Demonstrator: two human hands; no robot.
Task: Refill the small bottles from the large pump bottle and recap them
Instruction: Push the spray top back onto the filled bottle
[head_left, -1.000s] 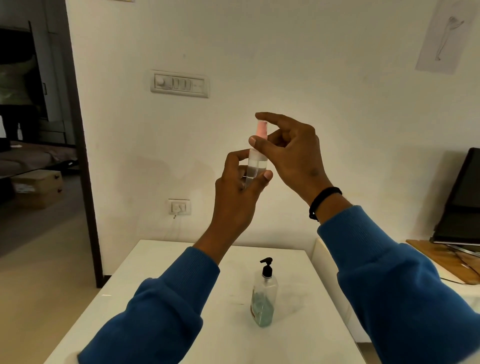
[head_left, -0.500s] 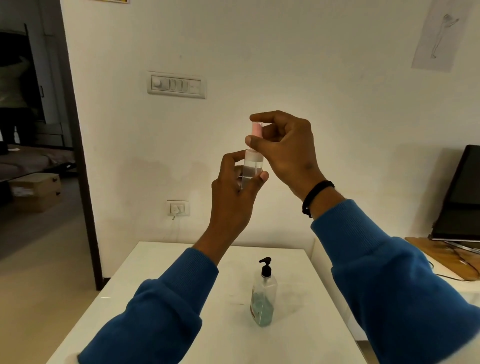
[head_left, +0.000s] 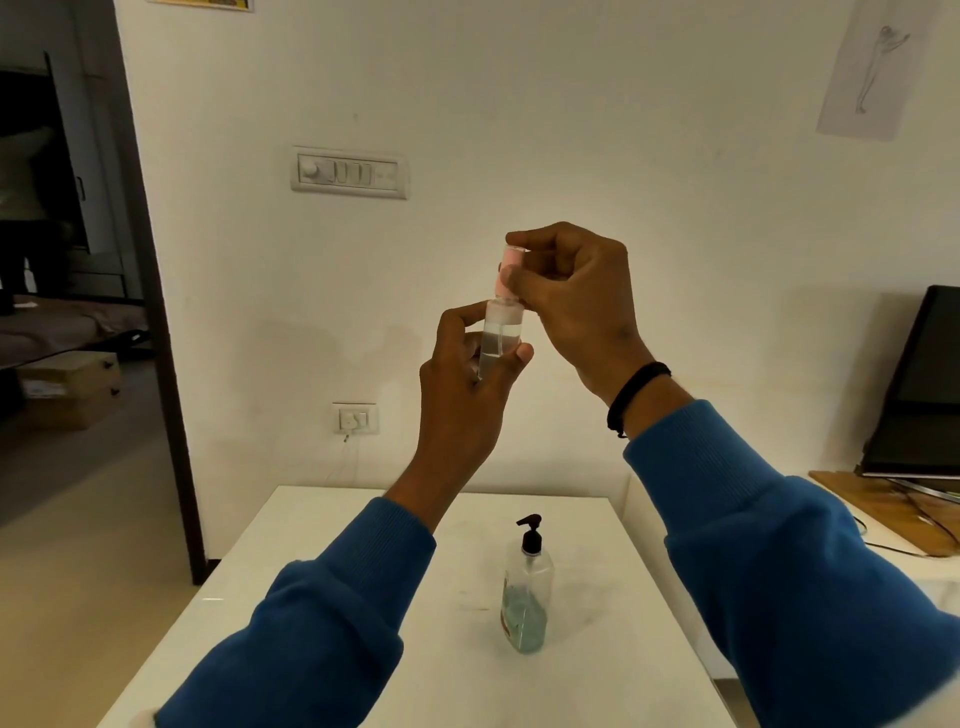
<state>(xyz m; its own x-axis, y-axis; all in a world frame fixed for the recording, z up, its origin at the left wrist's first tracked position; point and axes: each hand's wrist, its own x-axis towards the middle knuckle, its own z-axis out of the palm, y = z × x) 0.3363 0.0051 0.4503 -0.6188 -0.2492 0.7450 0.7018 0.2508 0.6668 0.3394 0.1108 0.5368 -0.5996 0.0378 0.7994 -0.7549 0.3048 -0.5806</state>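
Head view: the left hand (head_left: 462, 384) grips a small clear plastic bottle (head_left: 500, 338) held up above the white tabletop (head_left: 322, 582); the right hand (head_left: 571, 296) pinches its pink cap (head_left: 508, 270), likely uncapping. Next comes filling from the clear black-topped pump bottle (head_left: 525, 597) standing mid-table.

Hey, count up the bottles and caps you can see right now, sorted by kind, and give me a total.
Small clear bottle, held up in the left hand: 1
Pink cap, on that bottle, pinched by the right hand: 1
Large pump bottle, standing on the white table: 1
Total: 3
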